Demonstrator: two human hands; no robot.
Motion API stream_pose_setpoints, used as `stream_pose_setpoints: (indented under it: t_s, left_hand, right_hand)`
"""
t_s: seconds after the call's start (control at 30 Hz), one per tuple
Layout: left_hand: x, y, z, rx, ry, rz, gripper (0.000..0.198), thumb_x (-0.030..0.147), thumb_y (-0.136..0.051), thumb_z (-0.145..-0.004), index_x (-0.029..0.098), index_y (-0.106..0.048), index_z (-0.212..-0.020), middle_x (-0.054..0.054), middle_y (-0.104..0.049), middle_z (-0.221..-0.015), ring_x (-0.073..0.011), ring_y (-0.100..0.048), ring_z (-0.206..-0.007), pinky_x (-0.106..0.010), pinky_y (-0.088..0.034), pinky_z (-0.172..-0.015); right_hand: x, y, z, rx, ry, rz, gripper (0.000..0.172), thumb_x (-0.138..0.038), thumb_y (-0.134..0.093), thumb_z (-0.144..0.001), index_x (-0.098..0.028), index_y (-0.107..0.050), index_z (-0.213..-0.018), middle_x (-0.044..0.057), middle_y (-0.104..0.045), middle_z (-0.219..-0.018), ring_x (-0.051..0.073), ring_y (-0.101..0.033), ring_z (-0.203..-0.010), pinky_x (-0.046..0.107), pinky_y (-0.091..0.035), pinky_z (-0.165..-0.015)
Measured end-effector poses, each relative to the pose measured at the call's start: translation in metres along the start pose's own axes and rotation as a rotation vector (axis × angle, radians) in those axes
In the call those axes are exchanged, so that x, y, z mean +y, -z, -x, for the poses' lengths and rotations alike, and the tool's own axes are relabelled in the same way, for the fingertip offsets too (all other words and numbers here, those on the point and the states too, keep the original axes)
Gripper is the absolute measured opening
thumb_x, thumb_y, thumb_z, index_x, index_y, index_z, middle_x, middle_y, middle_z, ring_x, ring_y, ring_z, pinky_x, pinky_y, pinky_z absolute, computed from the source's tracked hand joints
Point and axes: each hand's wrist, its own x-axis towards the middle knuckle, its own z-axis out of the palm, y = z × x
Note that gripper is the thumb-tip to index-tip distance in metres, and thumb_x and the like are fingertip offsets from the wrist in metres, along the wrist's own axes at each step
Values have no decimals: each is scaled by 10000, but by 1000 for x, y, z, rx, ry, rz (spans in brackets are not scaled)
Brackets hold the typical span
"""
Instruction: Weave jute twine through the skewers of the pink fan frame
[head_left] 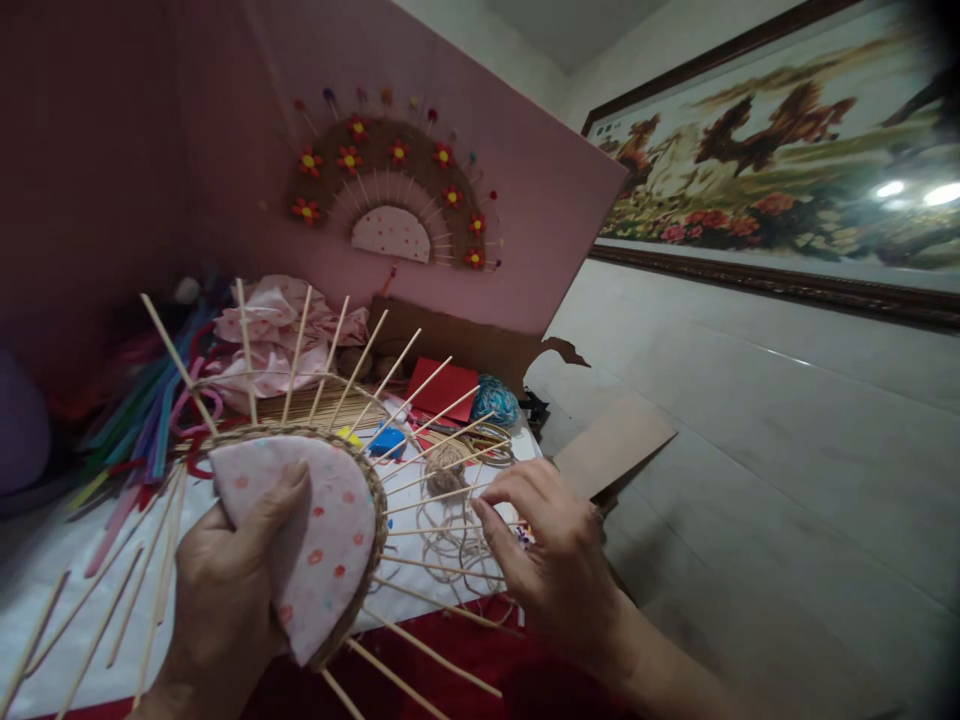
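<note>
My left hand (232, 580) grips a half-round piece covered in pale pink fabric with a red floral print (322, 530), its thumb lying across the front. Thin wooden sticks (424, 507) fan out from the curved edge, where braided twine (381, 500) is wound in a band. At the right, my right hand (551, 545) is closed in a pinch beside the stick ends, on what appears to be thin twine. Loose loops of twine (442, 545) hang and lie behind the sticks, near a twine ball (446, 468).
A finished-looking fan with flowers (397, 150) shows on the pink board (525, 200). Colourful pipe cleaners (154, 410), crumpled pink cloth (277, 320), loose sticks (97, 620), red paper (444, 388) and blue yarn (495, 398) lie on the white table cover (45, 540). A tiled wall stands right.
</note>
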Motion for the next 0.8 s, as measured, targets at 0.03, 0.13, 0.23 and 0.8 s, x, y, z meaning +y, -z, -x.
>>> stream_pose_setpoints:
  t_s: [0.03, 0.13, 0.23, 0.8]
  left_hand:
    - [-1, 1, 0, 1, -16, -13, 325, 291, -786, -494, 174, -659, -769, 12, -667, -563, -170, -589, -407, -260, -491, -344]
    - [-1, 2, 1, 0, -31, 0, 327, 287, -795, -475, 175, -661, -751, 16, -676, -578, -158, -597, -429, -248, -506, -376]
    - [0, 1, 2, 18, -21, 35, 316, 273, -791, -458, 176, -659, -728, 11, -675, -562, -180, -610, -433, -280, -522, -391]
    - [0, 0, 1, 12, 8, 62, 306, 233, -776, -452, 177, -660, -730, 6, -671, -571, -195, -622, -446, -284, -521, -385]
  right_hand:
    - [0, 1, -1, -5, 3, 14, 126, -196, -495, -848, -169, -601, -786, 69, -589, -833, 208, -507, -833, 357, -398, -737]
    - [0, 2, -3, 2, 21, 39, 116, -199, -497, -845, -173, -610, -835, 76, -588, -890, 220, -497, -879, 375, -378, -768]
    - [3, 2, 0, 54, 16, 36, 127, -210, -498, -851, -177, -598, -779, 61, -596, -805, 204, -508, -812, 352, -373, -734]
    - [-9, -2, 2, 103, 6, 61, 150, -205, -536, -833, -178, -600, -699, 42, -615, -711, 196, -527, -731, 341, -326, -690]
